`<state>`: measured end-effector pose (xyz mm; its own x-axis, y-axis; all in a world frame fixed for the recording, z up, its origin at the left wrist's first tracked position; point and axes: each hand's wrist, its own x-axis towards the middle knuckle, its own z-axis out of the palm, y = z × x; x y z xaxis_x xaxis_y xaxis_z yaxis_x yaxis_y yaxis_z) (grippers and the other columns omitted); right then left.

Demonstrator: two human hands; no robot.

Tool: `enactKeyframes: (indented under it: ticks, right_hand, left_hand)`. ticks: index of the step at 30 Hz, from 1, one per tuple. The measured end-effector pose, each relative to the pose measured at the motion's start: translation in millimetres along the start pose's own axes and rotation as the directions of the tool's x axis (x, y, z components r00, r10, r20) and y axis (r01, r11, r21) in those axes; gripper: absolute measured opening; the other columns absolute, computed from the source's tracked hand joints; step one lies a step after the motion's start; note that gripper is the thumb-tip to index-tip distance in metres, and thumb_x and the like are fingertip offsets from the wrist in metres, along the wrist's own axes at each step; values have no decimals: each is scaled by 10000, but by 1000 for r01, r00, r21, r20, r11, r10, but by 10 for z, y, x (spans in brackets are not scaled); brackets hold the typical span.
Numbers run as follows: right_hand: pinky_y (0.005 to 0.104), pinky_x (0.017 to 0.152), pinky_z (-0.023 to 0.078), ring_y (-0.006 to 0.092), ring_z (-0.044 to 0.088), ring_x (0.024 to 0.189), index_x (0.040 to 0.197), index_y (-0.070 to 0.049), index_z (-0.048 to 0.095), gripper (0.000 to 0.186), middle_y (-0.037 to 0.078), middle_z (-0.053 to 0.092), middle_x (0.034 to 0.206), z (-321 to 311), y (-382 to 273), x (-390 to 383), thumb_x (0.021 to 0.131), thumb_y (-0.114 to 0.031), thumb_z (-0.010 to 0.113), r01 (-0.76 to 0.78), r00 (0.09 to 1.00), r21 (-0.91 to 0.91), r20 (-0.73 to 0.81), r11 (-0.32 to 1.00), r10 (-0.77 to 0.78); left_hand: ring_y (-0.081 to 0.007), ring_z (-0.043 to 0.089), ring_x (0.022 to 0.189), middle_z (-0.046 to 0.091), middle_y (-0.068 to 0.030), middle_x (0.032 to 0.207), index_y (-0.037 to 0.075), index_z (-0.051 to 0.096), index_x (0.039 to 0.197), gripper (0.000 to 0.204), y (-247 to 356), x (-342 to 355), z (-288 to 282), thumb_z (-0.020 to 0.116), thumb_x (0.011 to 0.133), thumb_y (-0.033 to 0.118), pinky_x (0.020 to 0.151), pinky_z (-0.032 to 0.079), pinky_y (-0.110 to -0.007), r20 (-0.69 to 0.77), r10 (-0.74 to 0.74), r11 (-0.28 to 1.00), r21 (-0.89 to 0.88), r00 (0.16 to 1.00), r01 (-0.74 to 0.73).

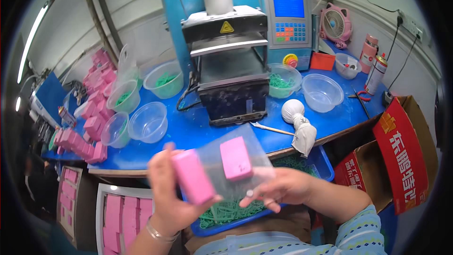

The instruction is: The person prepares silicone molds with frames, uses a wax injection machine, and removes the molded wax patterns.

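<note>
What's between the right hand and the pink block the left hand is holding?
In the head view, a see-through sheet lies between them, with another pink block showing against it.

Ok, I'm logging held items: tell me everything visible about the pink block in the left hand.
The pink block is oblong with a smooth, matte look; its material can't be told. The left hand grips it tilted, top end leaning left, near a translucent sheet's left edge; whether they touch is unclear.
</note>
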<state>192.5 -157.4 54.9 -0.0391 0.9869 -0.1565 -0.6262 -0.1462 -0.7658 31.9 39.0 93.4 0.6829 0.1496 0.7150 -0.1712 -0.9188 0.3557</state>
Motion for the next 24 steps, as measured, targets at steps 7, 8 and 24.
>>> enactKeyframes:
  ticks: [7,8,24]
  right_hand:
    - [214,557,454,119,533,558,1421,-104,87,643,220,553,1121,99,364,62,894,-140,455,-174,983,117,72,978,166]
    - [218,567,455,125,531,558,1424,-111,56,668,234,536,1144,96,445,43,894,-133,461,-185,982,170,80,968,173]
    - [321,869,443,172,553,1006,1261,-22,395,351,97,519,1154,-1,941,-35,919,-73,449,88,990,-265,127,960,-56]
  left_hand:
    - [-326,475,1069,455,-217,1184,-48,271,1325,1002,-326,284,354,816,562,304,920,364,-406,441,-104,977,-123,892,175]
    - [-326,475,1069,455,-217,1184,-48,271,1325,1002,-380,290,369,816,562,304,920,364,-406,434,-103,978,-121,895,171]
    - [-264,423,1148,432,-61,1190,289,568,964,360,185,-517,128,739,652,338,998,282,-575,-22,268,963,-14,963,-268]
